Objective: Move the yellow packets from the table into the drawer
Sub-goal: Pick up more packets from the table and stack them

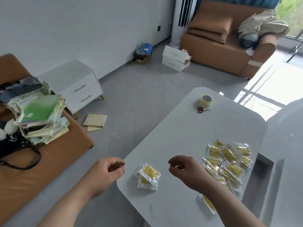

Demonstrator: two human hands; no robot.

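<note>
My left hand [109, 167] and right hand [184, 167] hover loosely curled and empty at the worktop [180, 133] near-left corner. A small stack of yellow packets [148, 175] lies between them, and a bigger heap [229, 161] spreads along the right edge. A tape roll [206, 99] and scissors [202, 109] sit at the far end. The white drawer cabinet [78, 89] stands on the grey floor [139, 99] by the wall.

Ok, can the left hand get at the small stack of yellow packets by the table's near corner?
Probably yes: the left hand hangs empty beside the small stack of yellow packets on the white table, and nothing lies between them.
</note>
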